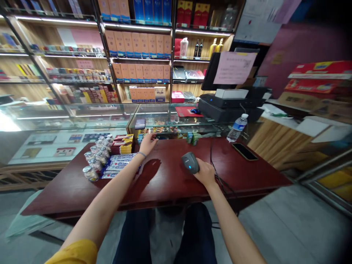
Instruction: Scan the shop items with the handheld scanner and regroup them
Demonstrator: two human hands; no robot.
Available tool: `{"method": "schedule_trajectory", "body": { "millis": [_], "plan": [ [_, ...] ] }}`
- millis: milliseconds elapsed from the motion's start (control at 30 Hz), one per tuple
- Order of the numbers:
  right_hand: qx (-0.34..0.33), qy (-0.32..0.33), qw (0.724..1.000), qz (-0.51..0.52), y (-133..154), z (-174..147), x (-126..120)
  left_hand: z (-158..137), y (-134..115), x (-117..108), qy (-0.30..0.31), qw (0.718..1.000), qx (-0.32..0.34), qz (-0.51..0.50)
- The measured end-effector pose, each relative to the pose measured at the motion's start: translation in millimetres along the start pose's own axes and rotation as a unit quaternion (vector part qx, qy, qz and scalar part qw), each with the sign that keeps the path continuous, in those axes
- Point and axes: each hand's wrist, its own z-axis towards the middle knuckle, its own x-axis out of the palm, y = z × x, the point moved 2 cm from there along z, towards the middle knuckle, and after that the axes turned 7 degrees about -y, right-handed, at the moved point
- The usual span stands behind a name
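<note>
Dark red and glossy, the table (pixel 170 190) spread in front of your knees, and both your hands were out over it. Your right hand (pixel 205 172) was wrapped around the handle of a grey scanner (pixel 189 163), which sat right of the middle, its blue light showing and its head pointing away from you. Your left hand (pixel 147 143) reached toward the far edge with its fingers loosely bent; you could not tell from this view whether they held anything. Just left of it stood red and yellow packs (pixel 122 143), with blue and white packets (pixel 119 165) lying nearer you and rows of cans (pixel 96 156) beside them on the left. Small green packs (pixel 192 138) stood near the far edge, between your hands. Farther right you had a clear water bottle (pixel 238 127) standing upright and a black phone (pixel 244 151) lying flat near it. Black cables (pixel 211 154) ran down the table beside your right hand. Beyond, a blue mouse (pixel 195 110) rested on a red mat (pixel 184 111), left of a monitor (pixel 211 73) with a pink sheet (pixel 235 68) across it.
</note>
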Motion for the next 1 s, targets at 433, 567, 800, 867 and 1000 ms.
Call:
{"method": "schedule_trajectory", "body": {
  "millis": [433, 567, 800, 867, 1000],
  "plan": [
    [0.063, -0.034, 0.993, -0.090, -78.2, -13.5, -41.6, -27.1, -72.1, 153.7, 0.064, 0.987, 0.018, -0.147],
    [0.069, -0.020, 0.994, -0.079, -86.1, -16.3, -42.3, -23.3, -83.1, 193.7, 0.084, 0.986, 0.033, -0.143],
    [0.077, -0.019, 0.995, -0.066, -90.2, -17.7, -37.4, -2.9, -97.4, 236.3, 0.109, 0.990, 0.073, -0.059],
    [0.074, -0.025, 0.995, -0.064, -90.1, -17.7, -37.7, -1.4, -99.9, 240.7, 0.100, 0.991, 0.082, -0.036],
    [0.063, -0.039, 0.995, -0.066, -88.8, -17.8, -38.8, -5.5, -104.9, 241.0, 0.053, 0.993, 0.093, -0.039]
  ]
}}
